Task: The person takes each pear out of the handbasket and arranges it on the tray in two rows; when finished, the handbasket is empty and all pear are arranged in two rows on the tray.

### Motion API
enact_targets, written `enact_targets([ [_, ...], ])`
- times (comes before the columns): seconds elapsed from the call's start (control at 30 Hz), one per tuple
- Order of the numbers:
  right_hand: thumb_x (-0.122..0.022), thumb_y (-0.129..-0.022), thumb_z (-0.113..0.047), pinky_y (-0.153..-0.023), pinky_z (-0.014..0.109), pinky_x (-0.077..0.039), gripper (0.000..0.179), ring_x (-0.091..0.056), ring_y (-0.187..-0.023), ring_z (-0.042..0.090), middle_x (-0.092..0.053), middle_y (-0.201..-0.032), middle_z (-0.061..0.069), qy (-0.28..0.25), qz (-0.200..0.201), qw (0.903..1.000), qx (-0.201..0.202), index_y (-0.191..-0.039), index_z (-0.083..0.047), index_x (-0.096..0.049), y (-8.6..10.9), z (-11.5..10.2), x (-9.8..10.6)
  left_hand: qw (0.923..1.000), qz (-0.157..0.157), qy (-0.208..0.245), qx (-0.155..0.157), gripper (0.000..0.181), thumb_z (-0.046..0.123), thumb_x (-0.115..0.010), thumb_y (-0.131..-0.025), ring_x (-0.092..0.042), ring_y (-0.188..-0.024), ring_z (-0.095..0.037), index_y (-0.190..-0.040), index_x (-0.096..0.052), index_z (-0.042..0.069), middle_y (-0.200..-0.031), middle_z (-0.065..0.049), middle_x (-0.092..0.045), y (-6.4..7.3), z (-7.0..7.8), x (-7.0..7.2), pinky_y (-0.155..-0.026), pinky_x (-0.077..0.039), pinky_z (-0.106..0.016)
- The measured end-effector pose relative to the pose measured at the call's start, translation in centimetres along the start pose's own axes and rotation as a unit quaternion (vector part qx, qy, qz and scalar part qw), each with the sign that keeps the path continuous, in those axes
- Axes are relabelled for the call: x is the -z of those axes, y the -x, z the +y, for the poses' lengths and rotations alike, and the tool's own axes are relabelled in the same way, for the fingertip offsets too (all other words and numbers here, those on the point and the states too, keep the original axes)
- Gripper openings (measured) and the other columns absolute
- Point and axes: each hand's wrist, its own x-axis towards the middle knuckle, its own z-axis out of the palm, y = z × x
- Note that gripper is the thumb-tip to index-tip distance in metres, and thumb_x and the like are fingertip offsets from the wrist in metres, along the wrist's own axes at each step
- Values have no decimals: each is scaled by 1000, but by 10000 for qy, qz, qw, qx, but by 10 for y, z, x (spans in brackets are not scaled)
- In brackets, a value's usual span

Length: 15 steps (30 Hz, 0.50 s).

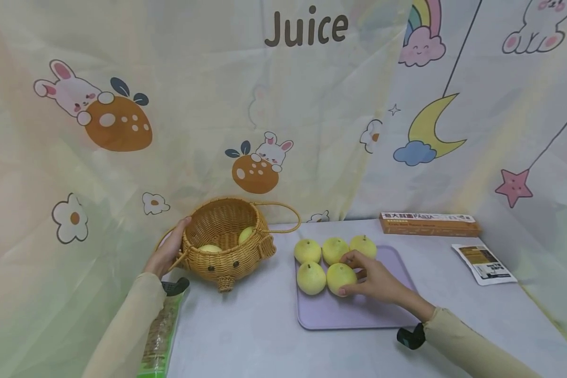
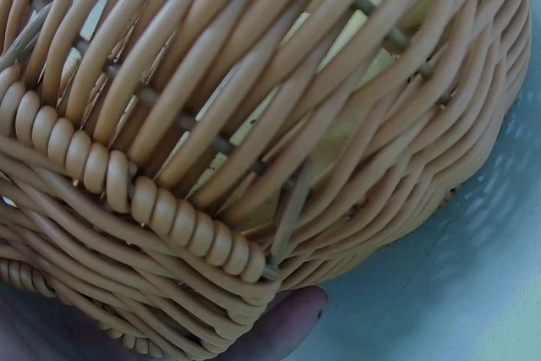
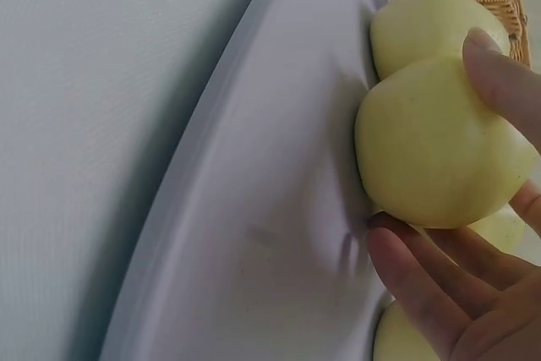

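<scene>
A wicker basket (image 1: 245, 260) with an animal face stands on the left of the table, its open top tilted towards me. Two pale yellow pears (image 1: 210, 248) show inside it. My left hand (image 1: 168, 249) grips the basket's left side at the rim; in the left wrist view a fingertip (image 2: 292, 314) shows below the woven ear. On the lilac tray (image 1: 349, 318) several yellow pears sit in two rows. My right hand (image 1: 377, 279) holds the front-right pear (image 1: 340, 279) between thumb and fingers, as the right wrist view shows, with another pear (image 3: 427, 27) close beside it.
At the back right lies an orange pasta box (image 1: 427, 226), with a white and brown pouch (image 1: 484, 264) in front of it. A green-edged packet (image 1: 160, 336) lies under my left forearm. A printed curtain (image 1: 193, 121) hangs behind the table.
</scene>
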Motion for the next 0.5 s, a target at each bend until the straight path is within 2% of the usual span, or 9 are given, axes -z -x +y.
enact_targets([
  [0.1, -94, -80, -41, -89, 32, -61, 68, -69, -118, 32, -70, -130, 12, 81, 39, 10000, 31, -132, -15, -60, 1, 1, 0, 10000, 16, 13, -9, 101, 82, -23, -101, 2, -164, -45, -171, 12, 18, -178, -22, 10, -2, -1, 1, -131, -4, -66],
  [0.27, -93, -81, -43, -86, 32, -63, 69, -70, -117, 33, -70, -133, 16, 193, 24, 9997, 137, -134, -14, -60, 2, 1, 3, 10000, 6, 2, -94, 98, 79, -22, -103, 3, -164, -45, -171, 11, 17, -178, -22, 9, -4, -2, 1, -131, -2, -64],
  [0.5, -89, -85, -46, -81, 35, -65, 77, -79, -95, 26, -66, -137, 28, 508, -201, 9975, 448, -146, -12, -56, 10, -2, 8, 9999, -25, -1, -128, 97, 78, -21, -103, -1, -164, -45, -171, 10, 17, -177, -24, 6, -2, -2, 0, -132, -4, -63],
])
